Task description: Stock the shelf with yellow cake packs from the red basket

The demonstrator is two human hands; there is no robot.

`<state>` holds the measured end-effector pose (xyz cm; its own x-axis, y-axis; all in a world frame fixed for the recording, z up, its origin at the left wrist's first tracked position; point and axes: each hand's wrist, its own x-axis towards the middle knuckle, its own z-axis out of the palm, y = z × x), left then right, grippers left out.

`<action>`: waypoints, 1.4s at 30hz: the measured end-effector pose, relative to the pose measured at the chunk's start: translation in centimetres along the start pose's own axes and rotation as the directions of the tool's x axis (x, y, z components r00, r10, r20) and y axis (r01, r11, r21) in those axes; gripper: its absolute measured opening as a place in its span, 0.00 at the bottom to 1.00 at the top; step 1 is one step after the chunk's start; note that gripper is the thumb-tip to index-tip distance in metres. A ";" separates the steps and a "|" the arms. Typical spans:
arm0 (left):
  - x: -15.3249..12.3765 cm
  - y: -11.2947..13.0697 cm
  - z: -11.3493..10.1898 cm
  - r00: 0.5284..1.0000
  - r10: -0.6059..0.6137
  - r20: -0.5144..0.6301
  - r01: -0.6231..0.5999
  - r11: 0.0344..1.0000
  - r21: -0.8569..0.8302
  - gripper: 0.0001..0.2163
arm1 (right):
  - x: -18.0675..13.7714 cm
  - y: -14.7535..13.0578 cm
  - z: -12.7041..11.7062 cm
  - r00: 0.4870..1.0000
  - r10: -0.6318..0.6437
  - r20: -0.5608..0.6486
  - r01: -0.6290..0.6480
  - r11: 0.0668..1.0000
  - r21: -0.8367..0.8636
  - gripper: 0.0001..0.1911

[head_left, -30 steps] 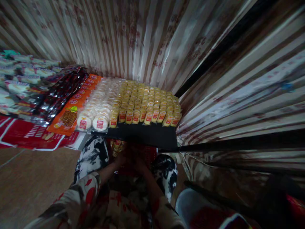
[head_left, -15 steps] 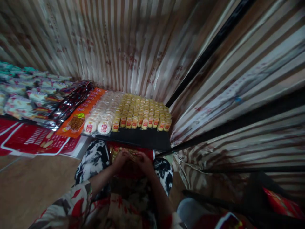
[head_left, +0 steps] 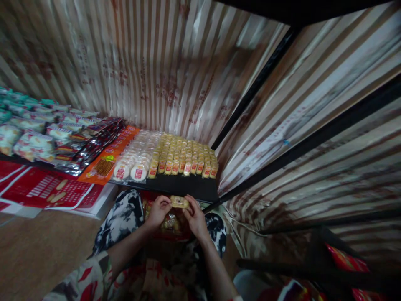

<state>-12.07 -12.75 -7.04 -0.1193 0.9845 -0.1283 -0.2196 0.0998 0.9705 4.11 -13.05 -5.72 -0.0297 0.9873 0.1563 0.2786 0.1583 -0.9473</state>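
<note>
Left hand and right hand pinch small yellow wrapped packet near front edge of black shelf; slack grip may drop it.

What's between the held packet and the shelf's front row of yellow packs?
Head view: only bare black shelf between held packet and front row.

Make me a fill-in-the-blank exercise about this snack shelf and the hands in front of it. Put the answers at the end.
1. The left hand and the right hand each pinch one ____ of the small yellow packet.
2. On the black shelf, the rows of yellow packets lie to the ____ of the round white packets.
3. The basket below the hands, between the knees, is ____ in colour.

Missing words: end; right; red.
</note>
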 end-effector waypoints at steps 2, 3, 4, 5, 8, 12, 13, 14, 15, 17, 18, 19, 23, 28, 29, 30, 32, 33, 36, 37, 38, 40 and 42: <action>-0.2 0.4 0.0 1.000 0.016 0.007 -0.016 1.000 0.003 0.06 | -0.1 0.0 0.0 1.000 0.009 -0.006 -0.009 1.000 0.023 0.20; -0.2 0.5 0.0 1.000 0.018 0.014 -0.018 1.000 0.008 0.06 | -0.2 0.1 -0.1 1.000 0.019 -0.011 -0.018 0.999 0.036 0.20; -0.2 0.7 0.0 1.000 0.018 0.023 -0.019 1.000 0.019 0.06 | -0.2 0.2 -0.1 0.999 0.031 -0.018 -0.030 0.999 0.044 0.19; -0.2 0.8 0.1 0.999 0.019 0.034 -0.020 0.999 0.034 0.06 | -0.2 0.2 -0.1 0.999 0.045 -0.022 -0.044 0.998 0.043 0.19; 0.4 1.0 0.1 0.997 0.019 0.071 -0.028 0.993 0.118 0.08 | 0.0 0.1 -0.1 0.992 0.119 -0.028 -0.118 0.992 0.042 0.20; 1.7 1.2 0.6 0.993 0.016 0.116 -0.048 0.957 0.287 0.07 | 0.5 -0.5 -0.2 0.971 0.237 -0.029 -0.228 0.957 0.177 0.22; 2.1 1.2 0.8 0.992 0.015 0.126 -0.055 0.945 0.324 0.07 | 0.7 -0.5 -0.3 0.965 0.259 -0.027 -0.249 0.947 0.204 0.22; 2.5 1.2 1.0 0.991 0.018 0.134 -0.065 0.932 0.356 0.07 | 0.8 -0.5 -0.4 0.959 0.282 -0.029 -0.269 0.937 0.221 0.23; 2.8 1.3 1.2 0.990 0.027 0.141 -0.080 0.920 0.385 0.07 | 1.0 -0.5 -0.5 0.951 0.308 -0.032 -0.293 0.928 0.231 0.23; 3.5 1.5 1.6 0.987 0.058 0.147 -0.118 0.891 0.438 0.08 | 1.2 -0.2 -0.7 0.930 0.366 -0.041 -0.345 0.905 0.251 0.22; 3.8 1.6 1.9 0.986 0.079 0.149 -0.140 0.876 0.462 0.08 | 1.4 0.0 -0.8 0.921 0.388 -0.046 -0.363 0.894 0.264 0.22; 4.0 1.8 2.1 0.984 0.099 0.150 -0.160 0.864 0.478 0.08 | 1.5 0.3 -1.0 0.913 0.405 -0.053 -0.376 0.884 0.278 0.22; 4.5 2.5 3.2 0.987 -0.019 0.161 -0.049 0.911 0.410 0.07 | 2.3 1.3 -1.5 0.889 0.454 -0.068 -0.410 0.852 0.327 0.24; 4.3 2.5 4.6 0.964 -0.174 0.200 0.131 0.968 0.213 0.05 | 3.6 1.3 -2.1 0.879 0.468 -0.092 -0.386 0.810 0.441 0.27; 4.2 2.4 4.9 0.966 -0.176 0.190 0.141 0.973 0.182 0.06 | 3.9 1.2 -2.2 0.876 0.466 -0.121 -0.361 0.803 0.475 0.29; 4.1 2.3 5.3 0.968 -0.178 0.179 0.151 0.977 0.151 0.07 | 4.1 1.3 -2.2 0.872 0.464 -0.153 -0.334 0.795 0.506 0.32; 4.2 2.0 6.2 0.971 -0.178 0.158 0.167 0.983 0.080 0.09 | 4.5 1.5 -2.0 0.865 0.460 -0.198 -0.293 0.785 0.546 0.35; 4.2 1.8 6.7 0.973 -0.174 0.153 0.170 0.985 0.041 0.11 | 4.6 1.6 -2.0 0.868 0.451 -0.206 -0.280 0.789 0.547 0.34; 4.7 1.0 8.5 0.980 -0.139 0.139 0.147 0.988 -0.045 0.12 | 5.0 2.2 -1.9 0.901 0.384 -0.203 -0.256 0.847 0.467 0.24; 5.0 0.8 9.1 0.982 -0.128 0.139 0.135 0.990 -0.045 0.11 | 5.1 2.4 -2.0 0.911 0.357 -0.208 -0.246 0.873 0.421 0.22; 5.3 0.6 9.6 0.984 -0.114 0.138 0.119 0.993 -0.024 0.10 | 5.3 2.6 -2.2 0.918 0.332 -0.216 -0.237 0.898 0.371 0.20; 6.0 0.5 10.4 0.989 -0.075 0.127 0.063 0.993 0.098 0.06 | 5.9 2.8 -2.9 0.928 0.288 -0.237 -0.220 0.936 0.276 0.20; 6.7 0.7 10.9 0.995 0.003 0.099 -0.032 0.954 0.298 0.03 | 6.9 3.1 -3.7 0.933 0.237 -0.269 -0.196 0.966 0.170 0.22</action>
<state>-2.45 -4.51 -4.94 -0.0239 0.9942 -0.1050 0.0830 0.1066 0.9908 8.35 -5.83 -6.52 0.2969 0.9549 -0.0031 0.1114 -0.0379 -0.9931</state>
